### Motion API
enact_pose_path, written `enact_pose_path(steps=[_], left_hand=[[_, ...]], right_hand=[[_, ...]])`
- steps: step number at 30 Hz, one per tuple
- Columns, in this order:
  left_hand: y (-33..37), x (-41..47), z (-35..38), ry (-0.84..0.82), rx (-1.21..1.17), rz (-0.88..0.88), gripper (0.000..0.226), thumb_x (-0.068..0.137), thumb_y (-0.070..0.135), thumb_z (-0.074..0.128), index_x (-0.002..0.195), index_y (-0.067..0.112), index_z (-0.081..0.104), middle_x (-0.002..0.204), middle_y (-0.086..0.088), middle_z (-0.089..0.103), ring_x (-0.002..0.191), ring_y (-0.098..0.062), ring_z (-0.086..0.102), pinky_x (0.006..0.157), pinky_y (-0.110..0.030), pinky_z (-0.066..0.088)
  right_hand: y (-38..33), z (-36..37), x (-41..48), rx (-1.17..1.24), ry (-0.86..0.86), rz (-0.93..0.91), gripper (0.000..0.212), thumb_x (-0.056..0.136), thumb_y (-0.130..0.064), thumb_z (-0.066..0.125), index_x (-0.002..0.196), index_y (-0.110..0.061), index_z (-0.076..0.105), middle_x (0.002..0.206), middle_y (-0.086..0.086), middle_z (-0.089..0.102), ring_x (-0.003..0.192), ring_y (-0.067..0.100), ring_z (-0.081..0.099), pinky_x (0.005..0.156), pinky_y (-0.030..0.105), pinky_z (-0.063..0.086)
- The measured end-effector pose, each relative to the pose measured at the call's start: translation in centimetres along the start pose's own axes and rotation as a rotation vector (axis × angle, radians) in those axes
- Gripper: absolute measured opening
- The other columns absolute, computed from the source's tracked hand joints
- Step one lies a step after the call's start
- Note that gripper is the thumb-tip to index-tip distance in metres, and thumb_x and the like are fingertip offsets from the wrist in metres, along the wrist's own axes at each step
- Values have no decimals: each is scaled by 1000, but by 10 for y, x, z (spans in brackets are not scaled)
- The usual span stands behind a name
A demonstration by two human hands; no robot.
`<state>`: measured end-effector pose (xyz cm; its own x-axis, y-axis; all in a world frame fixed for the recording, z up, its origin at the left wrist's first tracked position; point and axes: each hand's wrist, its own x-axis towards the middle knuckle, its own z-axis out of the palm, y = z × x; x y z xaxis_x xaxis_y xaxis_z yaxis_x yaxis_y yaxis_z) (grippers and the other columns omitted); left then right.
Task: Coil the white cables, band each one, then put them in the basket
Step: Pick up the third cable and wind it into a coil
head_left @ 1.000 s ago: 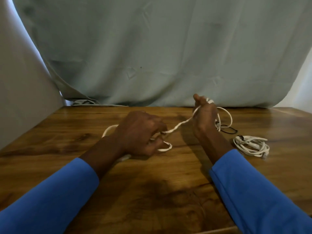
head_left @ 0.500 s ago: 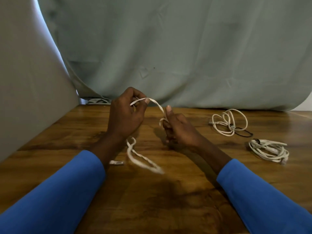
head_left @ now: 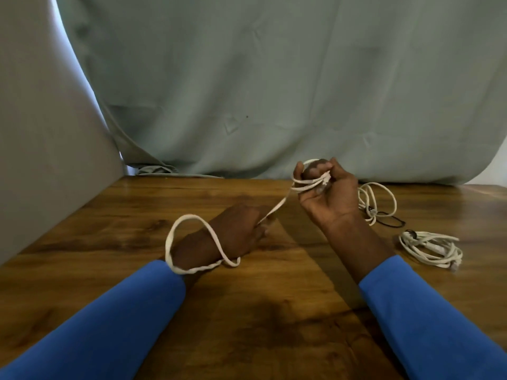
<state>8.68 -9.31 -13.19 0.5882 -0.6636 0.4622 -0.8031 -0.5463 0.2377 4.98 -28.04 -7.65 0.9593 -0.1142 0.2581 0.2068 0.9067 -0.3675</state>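
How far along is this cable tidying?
One coiled cable lies on the table, apparently banded. The right hand holds loops of a second cable; the left hand pinches its slack. A loose cable waits behind; no basket shows.

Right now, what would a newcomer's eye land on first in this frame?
The raised right hand, centre right, grips several loops of a white cable wound round its fingers. The cable runs straight down to the left hand, which pinches it low over the wooden table, slack looping over that wrist. At the right lie a loose cable and a bundled cable.
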Motion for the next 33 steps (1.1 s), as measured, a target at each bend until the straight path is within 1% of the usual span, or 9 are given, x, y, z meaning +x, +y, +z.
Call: enact_pose_path(steps=[2, 5, 12, 15, 18, 23, 26, 30, 33], left_hand=[[7, 2, 0, -69, -96, -51, 12, 93, 23, 70, 103, 29, 72, 89, 15, 70, 85, 3, 64, 74, -20, 46], [15, 4, -3, -192, -209, -115, 10, 89, 25, 76, 98, 29, 75, 71, 13, 66, 65, 4, 60, 63, -16, 44], [24, -7, -19, -255, -860, -239, 16, 92, 13, 75, 107, 8, 79, 64, -5, 64, 49, -13, 54, 43, -22, 42], [30, -13, -27, -244, -900, -207, 20, 95, 13, 70, 109, 1, 78, 62, -10, 58, 42, -8, 47, 38, -18, 36], [21, -10, -33, 25, -902, -222, 19, 97, 7, 66, 101, -10, 73, 55, -6, 57, 38, -4, 43, 36, -16, 32], [-11, -1, -37, 466, -902, -297, 16, 100, 5, 60, 92, 5, 74, 61, -4, 55, 38, -5, 41, 37, -15, 32], [-19, -2, -41, 538, -829, -277, 15, 101, 12, 62, 95, 9, 75, 66, -5, 57, 39, -6, 42, 37, -18, 32], [-25, -5, -46, 568, -495, -88, 12, 101, 21, 65, 101, 15, 76, 72, 9, 68, 60, -8, 59, 58, -27, 47], [-27, -9, -51, 535, -259, -142, 10, 95, 33, 73, 94, 25, 67, 64, 4, 65, 55, -8, 57, 53, -29, 43]], right_hand=[[-13, -8, 9, 43, 131, -131, 44, 110, -30, 35, 71, -14, 45, 49, 1, 53, 46, 19, 60, 66, 34, 63], [-28, -25, 20, -67, 244, -301, 41, 112, -32, 32, 85, -9, 51, 64, 8, 70, 63, 27, 74, 77, 39, 62], [-19, -55, 28, -1431, 256, -827, 30, 107, -32, 51, 102, -12, 73, 94, -1, 78, 93, 12, 74, 92, 32, 54], [-2, -61, 26, -1878, 90, -748, 38, 104, -42, 47, 92, -19, 75, 88, -2, 76, 85, 19, 71, 79, 37, 54], [5, -51, 18, -2075, -76, -538, 39, 107, -34, 46, 73, -22, 60, 67, -7, 63, 67, 13, 63, 63, 32, 43], [23, -32, -3, -1524, -143, -3, 44, 110, -31, 44, 77, -6, 59, 44, -2, 49, 34, 10, 45, 42, 24, 35], [28, -18, -1, -1151, -254, 251, 54, 109, -43, 35, 69, -10, 49, 37, -5, 32, 27, 8, 28, 53, 31, 26], [24, -6, -9, -791, -429, 546, 48, 102, -44, 39, 61, -20, 44, 38, -9, 25, 29, 8, 14, 54, 28, 45], [23, -7, -13, -594, -436, 599, 45, 102, -41, 41, 61, -21, 45, 37, -9, 26, 31, 11, 13, 62, 26, 48]])
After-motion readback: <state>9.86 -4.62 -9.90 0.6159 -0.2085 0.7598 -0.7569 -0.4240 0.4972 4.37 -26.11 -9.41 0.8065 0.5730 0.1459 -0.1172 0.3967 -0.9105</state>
